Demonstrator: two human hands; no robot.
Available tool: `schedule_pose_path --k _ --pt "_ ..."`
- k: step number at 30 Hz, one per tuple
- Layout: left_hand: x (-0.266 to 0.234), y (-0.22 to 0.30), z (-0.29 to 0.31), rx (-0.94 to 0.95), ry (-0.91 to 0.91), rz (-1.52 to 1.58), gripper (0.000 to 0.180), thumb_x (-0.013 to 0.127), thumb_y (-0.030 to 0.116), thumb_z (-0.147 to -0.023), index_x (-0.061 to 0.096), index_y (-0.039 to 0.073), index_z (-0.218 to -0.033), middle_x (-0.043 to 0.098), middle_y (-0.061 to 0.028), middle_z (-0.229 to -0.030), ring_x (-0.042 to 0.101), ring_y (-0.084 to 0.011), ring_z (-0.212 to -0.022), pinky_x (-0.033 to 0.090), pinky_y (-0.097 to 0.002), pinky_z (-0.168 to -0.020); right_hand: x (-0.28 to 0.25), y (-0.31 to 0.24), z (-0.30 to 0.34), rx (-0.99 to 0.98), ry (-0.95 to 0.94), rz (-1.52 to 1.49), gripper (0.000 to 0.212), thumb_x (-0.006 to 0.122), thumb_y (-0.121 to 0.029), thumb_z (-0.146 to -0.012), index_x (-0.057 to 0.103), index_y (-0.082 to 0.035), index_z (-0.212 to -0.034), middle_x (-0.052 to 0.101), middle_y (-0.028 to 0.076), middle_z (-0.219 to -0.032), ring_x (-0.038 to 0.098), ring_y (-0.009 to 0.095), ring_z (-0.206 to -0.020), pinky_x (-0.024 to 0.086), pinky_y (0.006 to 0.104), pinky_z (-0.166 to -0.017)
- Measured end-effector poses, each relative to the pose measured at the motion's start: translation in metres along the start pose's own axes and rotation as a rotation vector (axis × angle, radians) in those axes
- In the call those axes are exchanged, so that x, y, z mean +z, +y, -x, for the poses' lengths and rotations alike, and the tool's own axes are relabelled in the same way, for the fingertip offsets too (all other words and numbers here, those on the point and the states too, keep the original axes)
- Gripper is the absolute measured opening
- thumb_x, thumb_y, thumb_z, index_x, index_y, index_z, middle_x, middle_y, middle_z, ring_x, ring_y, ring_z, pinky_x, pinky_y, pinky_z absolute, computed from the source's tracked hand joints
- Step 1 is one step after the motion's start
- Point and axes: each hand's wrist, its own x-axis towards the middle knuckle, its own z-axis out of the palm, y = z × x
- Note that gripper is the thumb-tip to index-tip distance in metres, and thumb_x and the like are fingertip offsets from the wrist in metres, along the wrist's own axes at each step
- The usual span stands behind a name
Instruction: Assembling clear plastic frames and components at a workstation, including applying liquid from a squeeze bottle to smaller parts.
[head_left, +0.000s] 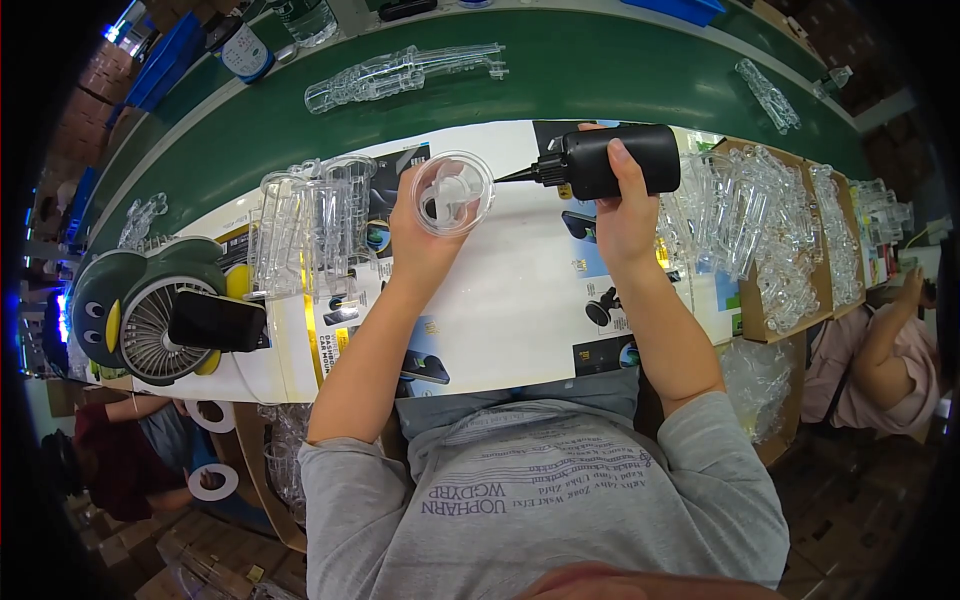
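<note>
My left hand (424, 235) is closed around a clear round cup-like plastic part (455, 192), its open end facing up. Inside it sits a smaller clear piece. In my right hand (628, 215) is a black squeeze bottle (640, 160), lying on its side with its thin pointed nozzle toward the left. The nozzle tip is at the right rim of the clear part; whether it touches cannot be told. Several clear plastic tubes (305, 225) stand grouped left of my left hand, and more clear parts (715, 210) are heaped right of my right hand.
A penguin-shaped fan (165, 315) with a dark phone (215, 322) before it stands at left. Cardboard trays of clear parts (785, 240) are at right. A clear assembly (405, 75) lies on the green belt (560, 75) beyond. Other people sit on both sides.
</note>
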Motion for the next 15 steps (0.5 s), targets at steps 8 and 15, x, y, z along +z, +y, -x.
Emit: schedule_pose_path --k 8,15 --pt "-0.0008 0.0012 -0.0003 0.014 -0.003 -0.029 0.046 0.07 0.008 -0.068 0.048 0.003 -0.109 0.055 -0.0088 -0.104 0.054 -0.0197 -0.097 0.041 -0.0297 -0.087 0.0008 -0.0013 -0.0012 -0.007 -0.016 -0.003 0.031 0.055 -0.019 -0.083 0.047 -0.006 -0.11 0.059 0.011 -0.103 0.057 0.014 -0.09 0.047 0.0264 -0.077" --pt "-0.0001 0.0024 0.0004 0.003 -0.005 -0.031 0.046 0.069 0.007 -0.068 0.048 0.003 -0.108 0.055 -0.0091 -0.104 0.054 -0.0199 -0.096 0.041 -0.0293 -0.086 0.0011 -0.0022 -0.0008 -0.02 -0.021 -0.019 0.031 0.055 -0.018 -0.083 0.047 -0.006 -0.11 0.059 0.011 -0.103 0.057 0.015 -0.091 0.047 0.0269 -0.079"
